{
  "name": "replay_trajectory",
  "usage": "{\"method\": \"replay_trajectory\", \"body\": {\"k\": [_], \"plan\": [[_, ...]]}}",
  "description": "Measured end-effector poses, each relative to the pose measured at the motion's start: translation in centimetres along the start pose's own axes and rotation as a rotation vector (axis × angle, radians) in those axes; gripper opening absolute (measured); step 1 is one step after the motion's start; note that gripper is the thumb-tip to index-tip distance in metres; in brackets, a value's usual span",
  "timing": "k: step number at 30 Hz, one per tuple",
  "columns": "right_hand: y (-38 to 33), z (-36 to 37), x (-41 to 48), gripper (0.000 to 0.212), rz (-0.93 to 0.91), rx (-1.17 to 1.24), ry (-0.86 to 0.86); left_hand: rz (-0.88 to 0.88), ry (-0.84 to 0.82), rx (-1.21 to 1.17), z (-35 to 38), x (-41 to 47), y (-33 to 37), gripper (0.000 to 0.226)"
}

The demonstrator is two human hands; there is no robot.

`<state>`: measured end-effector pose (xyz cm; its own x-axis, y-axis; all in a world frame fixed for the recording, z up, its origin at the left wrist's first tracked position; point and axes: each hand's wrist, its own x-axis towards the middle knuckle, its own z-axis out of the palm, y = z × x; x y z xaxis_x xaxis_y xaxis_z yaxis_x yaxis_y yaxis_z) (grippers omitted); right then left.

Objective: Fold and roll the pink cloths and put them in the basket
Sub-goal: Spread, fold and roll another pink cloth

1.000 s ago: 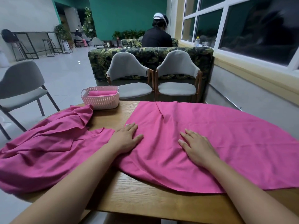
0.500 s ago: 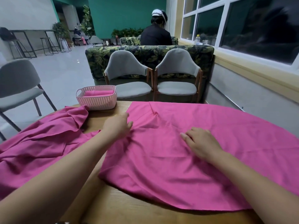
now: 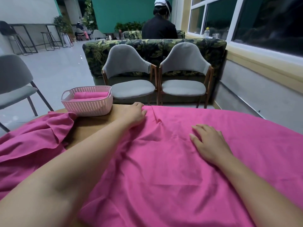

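Pink thin woven cloth (image 3: 164, 169) lies spread over the wooden table (image 3: 91, 126), from its centre out to three o'clock, softly creased. The person's right hand (image 3: 208, 143) lies flat on the middle of it, fingers straight. Their left hand (image 3: 133, 116) sits at the cloth's far corner, about eleven o'clock, fingers bent at the hem; I cannot tell whether it pinches the fabric. At ten o'clock a pale pink perforated plastic basket (image 3: 87, 105) holds rolled pink cloths (image 3: 89, 95). A second crumpled pink cloth (image 3: 32, 145) drapes at nine o'clock. The fabric looks light, limp and likely to slide, so it is best taken by its corners.
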<state>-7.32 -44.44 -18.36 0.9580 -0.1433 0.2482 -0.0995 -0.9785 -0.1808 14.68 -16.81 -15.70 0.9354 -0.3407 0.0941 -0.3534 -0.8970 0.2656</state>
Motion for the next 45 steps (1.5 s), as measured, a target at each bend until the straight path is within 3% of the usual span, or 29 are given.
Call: {"method": "replay_trajectory", "body": {"k": [8,19,28,32,37,45], "plan": [[0.0,0.1,0.4,0.052,0.006,0.036,-0.045,-0.018,-0.027,0.061,2.3,3.2,-1.1,0.062],[-0.1,-0.2,0.2,0.051,0.045,0.062,-0.040,-0.183,-0.018,0.167,1.7,4.0,-5.0,0.074],[-0.1,-0.1,-0.1,0.063,0.015,0.024,-0.110,-0.233,0.006,0.214,1.3,2.5,-6.2,0.084],[-0.1,0.0,0.0,0.066,0.010,0.017,-0.109,-0.314,-0.080,0.241,0.9,2.6,-5.5,0.090],[-0.2,0.1,0.2,0.065,0.004,0.004,-0.113,-0.073,0.006,0.186,2.2,2.3,-2.7,0.068],[-0.3,0.3,0.2,0.065,0.023,0.004,-0.130,-0.111,-0.042,0.118,2.4,3.5,-2.8,0.072]]}}
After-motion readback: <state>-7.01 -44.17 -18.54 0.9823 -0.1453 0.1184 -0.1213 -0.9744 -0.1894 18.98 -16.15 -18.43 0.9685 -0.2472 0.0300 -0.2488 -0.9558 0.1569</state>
